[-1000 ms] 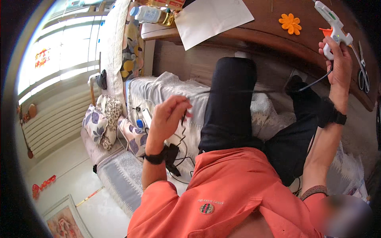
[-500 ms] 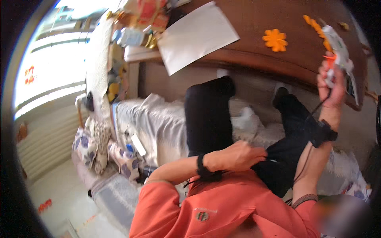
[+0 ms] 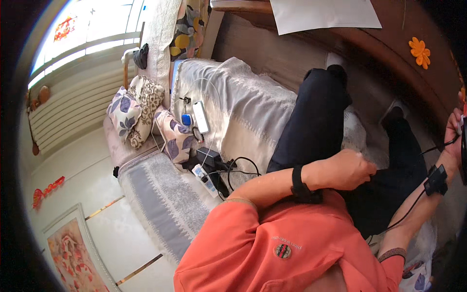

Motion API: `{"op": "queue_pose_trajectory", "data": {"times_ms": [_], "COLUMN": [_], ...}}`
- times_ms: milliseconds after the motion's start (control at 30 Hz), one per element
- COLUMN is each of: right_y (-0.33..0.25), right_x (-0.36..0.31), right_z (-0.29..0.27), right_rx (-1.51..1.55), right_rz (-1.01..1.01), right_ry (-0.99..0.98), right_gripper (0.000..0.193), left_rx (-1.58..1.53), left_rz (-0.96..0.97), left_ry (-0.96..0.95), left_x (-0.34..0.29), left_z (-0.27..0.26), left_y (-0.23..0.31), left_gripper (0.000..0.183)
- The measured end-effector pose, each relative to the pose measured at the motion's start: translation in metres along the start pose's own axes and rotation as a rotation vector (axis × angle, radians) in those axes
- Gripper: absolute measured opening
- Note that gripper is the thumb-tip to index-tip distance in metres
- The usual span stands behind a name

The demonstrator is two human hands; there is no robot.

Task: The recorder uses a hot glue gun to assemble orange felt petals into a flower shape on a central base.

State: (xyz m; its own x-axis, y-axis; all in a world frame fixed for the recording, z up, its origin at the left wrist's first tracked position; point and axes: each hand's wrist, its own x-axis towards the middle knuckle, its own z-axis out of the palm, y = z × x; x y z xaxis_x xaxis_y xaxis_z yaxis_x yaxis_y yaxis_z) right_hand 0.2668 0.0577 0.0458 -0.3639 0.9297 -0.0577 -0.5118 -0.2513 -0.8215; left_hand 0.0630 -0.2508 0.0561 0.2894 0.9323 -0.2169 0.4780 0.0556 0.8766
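My left hand is closed above my lap, fingers pinched together. Whatever is between them, if anything, I cannot make out. At the right rim, my right hand is wrapped round a hot glue gun, white with an orange-red trigger and mostly cut off by the picture's edge. A black cord runs from its handle. Beyond that hand, an orange flower-shaped piece lies on the dark brown table. A narrow orange strip shows only partly at the right rim.
A white sheet overhangs the table edge. On the covered sofa to my left lie a phone, a small blue case, a power strip and black cables. Patterned cushions rest at the sofa's end.
The view has swung left, so the table and both hands sit farther right in the picture. The glue gun is now largely out of frame, still in my right hand. My left hand stays closed.
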Motion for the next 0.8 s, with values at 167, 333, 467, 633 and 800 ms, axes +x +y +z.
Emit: {"op": "queue_pose_trajectory", "data": {"times_ms": [167, 333, 467, 633, 800], "right_y": [-0.015, 0.029, 0.015, 0.009, 0.006], "right_x": [0.003, -0.011, -0.012, -0.011, -0.011], "right_z": [-0.060, -0.017, 0.001, -0.007, -0.014], "right_rx": [0.059, 0.186, 0.096, 0.058, 0.066], "right_rz": [0.016, 0.001, -0.072, -0.037, -0.041], "right_ry": [-0.060, 0.013, 0.135, 0.164, 0.168], "right_gripper": [0.057, 0.040, 0.033, 0.030, 0.030], "left_rx": [0.380, 0.437, 0.159, 0.178, 0.188], "left_rz": [0.125, 0.064, 0.176, 0.207, 0.121], "left_ry": [-0.147, -0.124, 0.163, 0.522, 0.790], "left_x": [0.024, 0.079, 0.157, 0.225, 0.248], "left_z": [-0.028, -0.101, -0.137, -0.130, -0.117], "left_y": [0.000, -0.002, 0.016, -0.015, -0.034], "left_gripper": [0.010, 0.017, 0.017, 0.013, 0.011]}}
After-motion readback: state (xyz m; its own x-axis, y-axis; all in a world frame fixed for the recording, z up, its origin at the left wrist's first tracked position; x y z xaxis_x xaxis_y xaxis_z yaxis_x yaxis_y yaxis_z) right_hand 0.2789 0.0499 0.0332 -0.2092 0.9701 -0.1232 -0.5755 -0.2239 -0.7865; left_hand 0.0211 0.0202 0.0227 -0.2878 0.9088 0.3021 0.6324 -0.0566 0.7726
